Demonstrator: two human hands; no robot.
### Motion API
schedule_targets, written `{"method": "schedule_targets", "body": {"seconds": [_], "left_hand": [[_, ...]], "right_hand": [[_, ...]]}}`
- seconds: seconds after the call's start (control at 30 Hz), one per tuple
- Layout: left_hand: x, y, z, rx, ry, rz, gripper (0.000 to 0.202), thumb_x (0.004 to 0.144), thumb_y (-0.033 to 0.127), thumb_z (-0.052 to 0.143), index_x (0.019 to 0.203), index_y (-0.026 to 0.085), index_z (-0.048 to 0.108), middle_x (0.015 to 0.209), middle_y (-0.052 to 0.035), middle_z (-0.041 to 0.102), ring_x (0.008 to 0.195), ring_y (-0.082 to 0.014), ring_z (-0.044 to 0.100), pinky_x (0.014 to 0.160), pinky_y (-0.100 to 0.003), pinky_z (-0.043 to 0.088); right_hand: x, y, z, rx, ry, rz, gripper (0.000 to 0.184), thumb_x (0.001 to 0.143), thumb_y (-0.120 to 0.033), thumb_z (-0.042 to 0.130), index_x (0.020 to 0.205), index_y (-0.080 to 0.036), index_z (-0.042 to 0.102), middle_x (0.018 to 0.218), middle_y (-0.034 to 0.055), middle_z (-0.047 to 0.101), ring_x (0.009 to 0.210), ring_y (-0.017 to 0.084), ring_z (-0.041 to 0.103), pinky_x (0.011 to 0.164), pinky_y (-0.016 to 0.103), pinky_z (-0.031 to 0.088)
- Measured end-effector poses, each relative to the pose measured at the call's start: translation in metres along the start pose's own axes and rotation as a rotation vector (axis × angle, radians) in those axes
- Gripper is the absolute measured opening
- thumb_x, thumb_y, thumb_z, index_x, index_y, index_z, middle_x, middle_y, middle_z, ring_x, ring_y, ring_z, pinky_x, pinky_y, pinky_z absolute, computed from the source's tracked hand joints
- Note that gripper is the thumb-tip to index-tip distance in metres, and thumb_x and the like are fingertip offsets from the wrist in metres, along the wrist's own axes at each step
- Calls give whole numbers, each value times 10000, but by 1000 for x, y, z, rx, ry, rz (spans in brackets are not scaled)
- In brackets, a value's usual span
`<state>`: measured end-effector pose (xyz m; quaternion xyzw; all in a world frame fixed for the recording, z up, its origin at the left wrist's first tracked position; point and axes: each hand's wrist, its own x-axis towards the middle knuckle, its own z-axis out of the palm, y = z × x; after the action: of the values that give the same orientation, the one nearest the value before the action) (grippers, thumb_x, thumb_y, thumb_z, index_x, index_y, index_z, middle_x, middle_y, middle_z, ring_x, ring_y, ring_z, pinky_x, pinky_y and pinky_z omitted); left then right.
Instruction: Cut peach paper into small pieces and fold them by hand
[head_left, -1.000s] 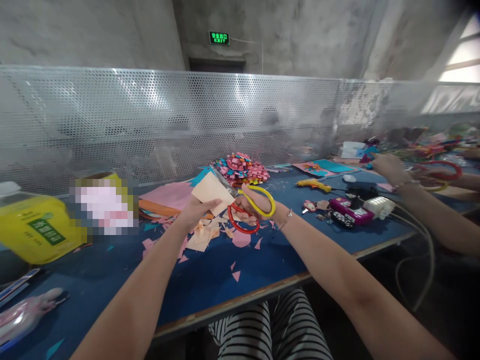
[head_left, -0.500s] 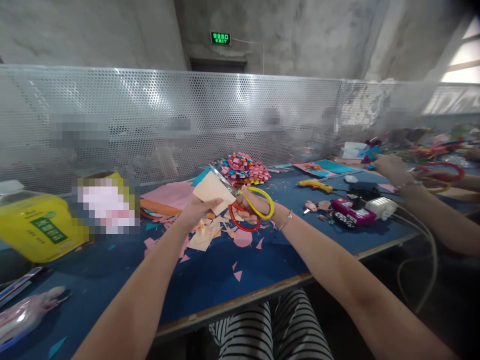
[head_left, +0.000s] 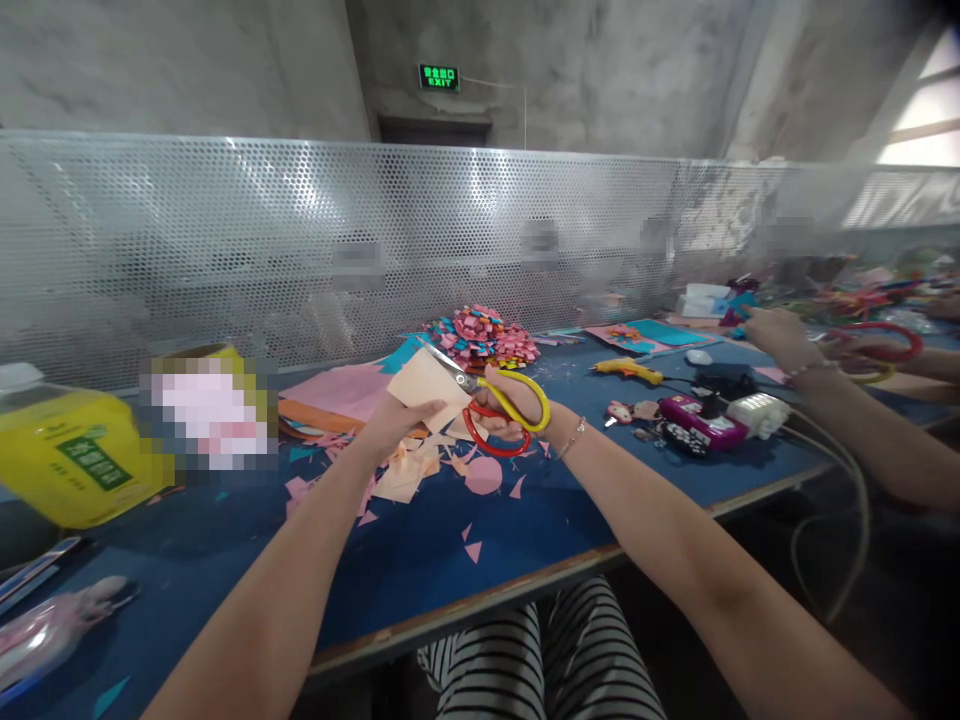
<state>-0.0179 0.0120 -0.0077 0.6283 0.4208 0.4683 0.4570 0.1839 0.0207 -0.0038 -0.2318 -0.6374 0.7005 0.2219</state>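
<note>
In my left hand [head_left: 401, 418] is a sheet of pale orange paper [head_left: 429, 385], pinched with the thumb on top. My right hand [head_left: 510, 402] grips scissors [head_left: 534, 408] with one yellow and one red handle loop. Their metal blades lie along the upper right edge of the paper, pointing up and left. Below my hands, pale orange offcuts [head_left: 405, 477] and a round pink paper piece [head_left: 484, 475] lie on the blue table. Small pink scraps [head_left: 472, 551] are scattered nearer the front edge.
Behind my hands sits a pile of folded colourful paper strips [head_left: 484, 338]. Pink sheets [head_left: 337, 388] lie to the left, near a yellow-labelled jug [head_left: 75, 460]. A yellow glue gun [head_left: 628, 371] and a purple pouch [head_left: 701, 425] are at right, where another person's arm [head_left: 832, 400] reaches in.
The scissors' handle loops have tilted, with the red loop shifting right and up a little. My left hand still holds the paper in nearly the same place.
</note>
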Motion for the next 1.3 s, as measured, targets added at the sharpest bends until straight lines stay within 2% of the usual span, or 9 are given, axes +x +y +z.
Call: {"method": "schedule_targets", "body": {"seconds": [0.17,0.33,0.5,0.67,0.93,1.1,1.3], "left_hand": [[1,-3,2,24,34,36,539,550,341,731,1014,129,557,988,-103,639,844,-209,594,674,-312,504],[0,0,4,89,29,94,531,538,360,733,986,125,572,983,-95,642,851,-204,589,712,-318,492],[-1,2,3,114,13,72,547,540,357,732,1018,144,571,1022,-107,644,903,-212,587,742,-316,495],[-2,1,2,121,-13,57,559,550,338,728,1055,162,567,1046,-97,641,894,-219,600,676,-308,515],[-3,3,4,-13,-38,-8,562,539,307,749,1054,163,578,1033,-102,649,866,-215,617,680,-310,518],[-3,2,0,-48,-60,-76,663,520,312,761,1131,186,538,1040,-107,649,866,-227,624,647,-306,524],[-1,-1,-5,-19,-102,0,569,570,289,736,1098,178,560,1067,-97,639,929,-226,606,723,-320,522]], "right_hand": [[-4,-5,-4,99,-113,61,713,760,-719,42,712,-141,457,451,-35,384,300,41,266,237,155,274],[-3,-3,-5,101,-119,34,787,706,-764,-1,688,-128,463,455,-24,398,297,39,276,235,161,272],[-3,-3,-8,55,-154,32,795,738,-718,-56,687,-130,477,437,-27,382,280,47,266,230,173,270],[-4,-3,-11,29,-122,34,767,771,-683,-50,678,-135,478,427,-32,375,271,47,263,235,168,271],[-4,1,-9,-7,-78,-18,654,796,-672,23,714,-160,421,451,-38,392,272,41,263,236,158,262],[-5,2,-10,-13,-73,-17,599,809,-652,25,754,-174,380,454,-43,413,269,48,286,244,157,261],[-6,0,-6,-66,-62,-30,616,816,-639,0,721,-173,390,449,-42,401,265,44,256,236,162,258]]}}
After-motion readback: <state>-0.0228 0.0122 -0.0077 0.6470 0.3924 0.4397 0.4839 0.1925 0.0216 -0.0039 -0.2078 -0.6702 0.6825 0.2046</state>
